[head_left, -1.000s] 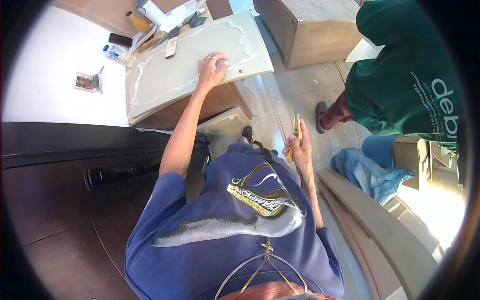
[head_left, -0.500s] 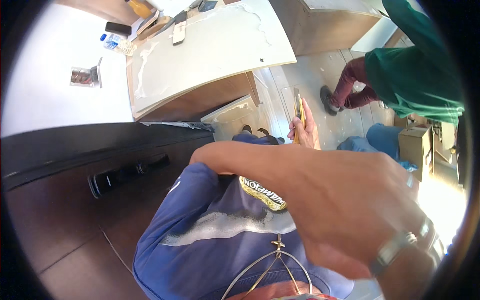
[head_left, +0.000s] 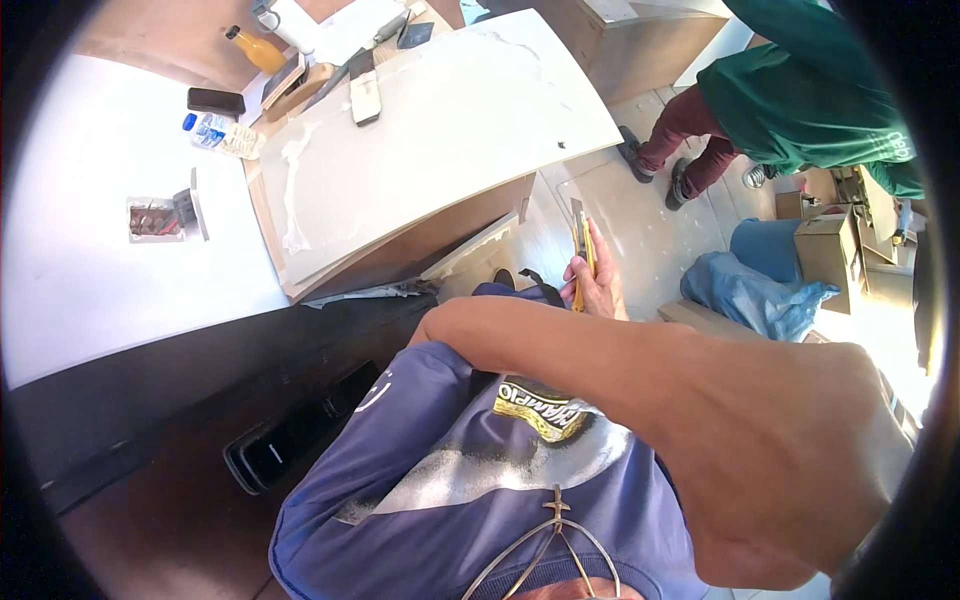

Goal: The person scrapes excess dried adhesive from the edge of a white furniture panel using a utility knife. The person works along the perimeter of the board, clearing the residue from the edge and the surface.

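Observation:
Beyond my left forearm, my right hand (head_left: 602,291) is closed around a yellow utility knife (head_left: 583,252). Its metal blade points up, away from me, above the tiled floor. My bare left forearm (head_left: 640,365) crosses in front of my chest, from the bent elbow toward the right rim of the view. The left hand itself lies outside the picture. The right forearm is hidden behind the left one. Left of the knife stands a cabinet with a pale board (head_left: 450,130) on top, its surface smeared with whitish residue.
On the board lie a putty knife (head_left: 365,100) and other tools. A water bottle (head_left: 222,136), a dark phone-shaped object (head_left: 216,101) and an orange bottle (head_left: 256,50) are nearby. A person in green (head_left: 800,110) stands at right, near a blue plastic bag (head_left: 750,295) and a cardboard box (head_left: 828,250).
The view has shifted, so the board sits lower and farther right. My left forearm has moved toward the right rim, and its wristband and hand have left view. The knife stays in my right hand.

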